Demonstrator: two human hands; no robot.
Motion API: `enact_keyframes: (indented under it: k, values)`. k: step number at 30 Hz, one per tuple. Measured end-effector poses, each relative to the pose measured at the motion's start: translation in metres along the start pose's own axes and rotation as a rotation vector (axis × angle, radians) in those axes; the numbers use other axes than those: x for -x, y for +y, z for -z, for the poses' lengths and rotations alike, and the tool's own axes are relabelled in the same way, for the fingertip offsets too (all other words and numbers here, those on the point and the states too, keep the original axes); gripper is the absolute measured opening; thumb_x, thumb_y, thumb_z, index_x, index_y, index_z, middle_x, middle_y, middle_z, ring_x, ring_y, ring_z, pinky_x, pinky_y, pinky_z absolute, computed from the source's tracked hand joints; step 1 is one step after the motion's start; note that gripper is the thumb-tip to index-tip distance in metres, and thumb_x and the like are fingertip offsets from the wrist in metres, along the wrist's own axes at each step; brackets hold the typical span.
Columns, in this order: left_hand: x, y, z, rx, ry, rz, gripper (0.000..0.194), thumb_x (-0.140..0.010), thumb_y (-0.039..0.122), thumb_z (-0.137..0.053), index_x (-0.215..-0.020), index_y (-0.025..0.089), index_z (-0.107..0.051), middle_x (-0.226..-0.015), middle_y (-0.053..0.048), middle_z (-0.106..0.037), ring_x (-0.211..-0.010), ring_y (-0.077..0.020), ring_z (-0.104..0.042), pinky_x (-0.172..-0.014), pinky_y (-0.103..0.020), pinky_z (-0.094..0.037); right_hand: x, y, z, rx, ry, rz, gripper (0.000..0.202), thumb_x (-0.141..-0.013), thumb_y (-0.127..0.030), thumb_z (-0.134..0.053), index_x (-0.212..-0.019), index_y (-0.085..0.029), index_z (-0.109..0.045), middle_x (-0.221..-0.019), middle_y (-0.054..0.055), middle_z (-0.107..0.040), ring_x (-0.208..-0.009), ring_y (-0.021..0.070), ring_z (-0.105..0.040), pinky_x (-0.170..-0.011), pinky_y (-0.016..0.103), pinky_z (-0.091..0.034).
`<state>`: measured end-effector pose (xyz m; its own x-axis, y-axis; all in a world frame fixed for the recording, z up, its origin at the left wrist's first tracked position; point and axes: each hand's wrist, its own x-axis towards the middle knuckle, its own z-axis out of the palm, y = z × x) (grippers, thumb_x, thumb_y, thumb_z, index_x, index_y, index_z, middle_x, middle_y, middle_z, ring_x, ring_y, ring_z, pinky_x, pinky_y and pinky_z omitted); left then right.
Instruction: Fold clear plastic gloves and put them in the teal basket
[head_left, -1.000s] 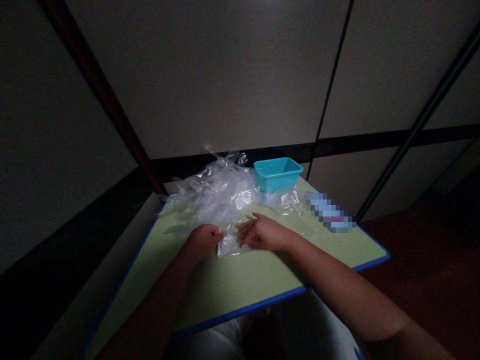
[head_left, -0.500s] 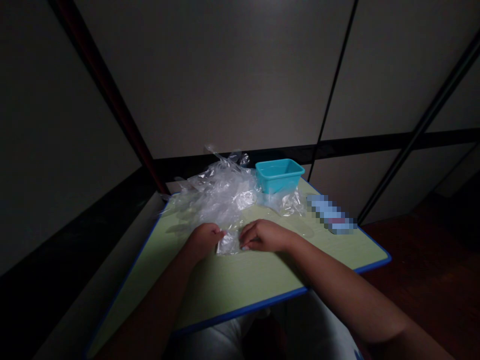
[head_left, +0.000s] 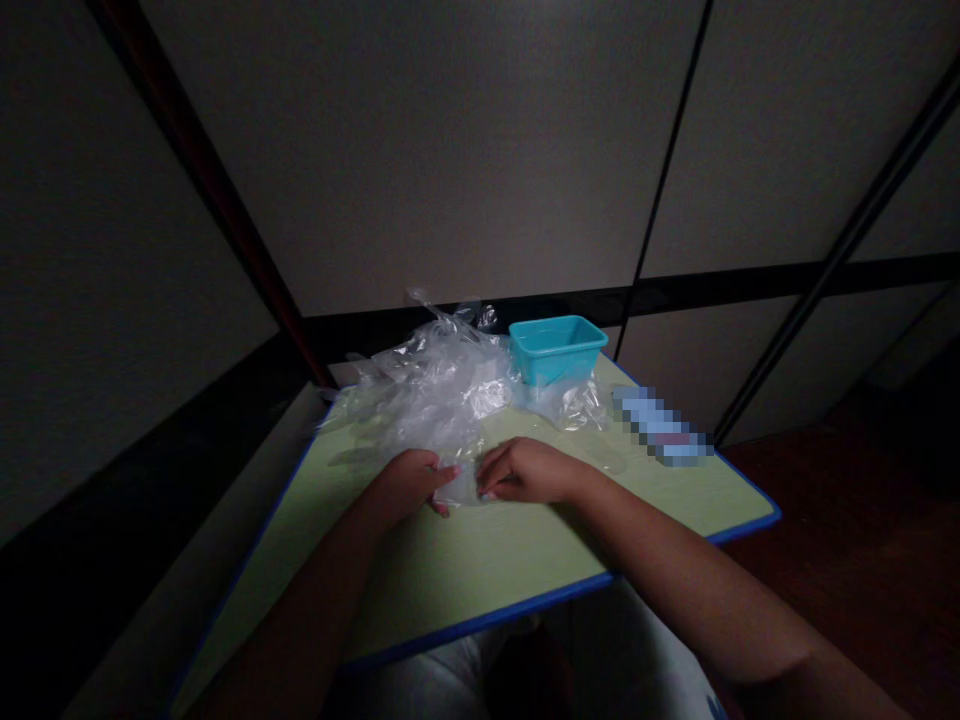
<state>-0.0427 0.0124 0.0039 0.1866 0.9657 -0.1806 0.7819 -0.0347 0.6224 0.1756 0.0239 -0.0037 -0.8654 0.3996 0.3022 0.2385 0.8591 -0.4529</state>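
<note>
Between my hands, low over the pale green table, is a small clear plastic bag [head_left: 457, 487] that looks folded flat. My left hand [head_left: 410, 482] pinches its left side, thumb on top and a fingertip showing below. At its right side my right hand [head_left: 527, 471] is closed, fingertips pressed together on the bag's edge. Just beyond them lies a loose heap of crumpled clear plastic bags [head_left: 442, 385].
A turquoise plastic basket [head_left: 559, 350] stands at the back of the table [head_left: 480, 570], with more clear plastic before it. A blurred-out light blue object [head_left: 662, 428] lies at the right. Cabinet panels [head_left: 465, 150] rise behind the blue-edged table.
My left thumb has slid slightly right over the small bag, and a left fingertip now shows beneath it. The bag looks flatter and less shiny. My right hand has hardly moved.
</note>
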Motion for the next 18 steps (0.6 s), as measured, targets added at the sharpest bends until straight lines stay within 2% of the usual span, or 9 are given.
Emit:
enact_keyframes:
  k: [2,5,18]
  values:
    - [-0.0007,-0.002,0.0001,0.015,-0.072,0.026,0.034,-0.068,0.05,-0.051,-0.056,0.018,-0.051,-0.04,0.003,-0.052,-0.035,-0.0109,-0.04,-0.041,-0.023,-0.023,0.0,0.0015,-0.0008,0.0,0.0,0.002,0.011,-0.081,-0.019,-0.06,-0.085,-0.017,-0.071,-0.093,0.005,-0.069,-0.087,0.0152,-0.063,-0.076,0.022,-0.044]
    - [-0.0017,-0.0045,0.0,0.032,-0.106,0.052,0.035,-0.067,0.05,-0.054,-0.056,0.018,-0.052,-0.041,0.001,-0.055,-0.034,-0.0097,-0.038,-0.04,-0.023,-0.021,0.0003,0.0018,-0.0011,-0.001,0.006,0.0,0.011,-0.081,-0.019,-0.06,-0.085,-0.018,-0.071,-0.094,0.005,-0.069,-0.087,0.0154,-0.063,-0.076,0.023,-0.044]
    - [0.0057,0.0028,0.0091,0.082,-0.05,0.075,0.028,-0.072,0.038,-0.052,-0.053,0.018,-0.048,-0.038,0.002,-0.054,-0.033,-0.0094,-0.039,-0.04,-0.022,-0.025,-0.0021,-0.0016,-0.0054,0.004,0.004,0.02,0.017,-0.079,-0.018,-0.062,-0.094,-0.018,-0.071,-0.1,0.007,-0.068,-0.098,0.0167,-0.061,-0.084,0.024,-0.044]
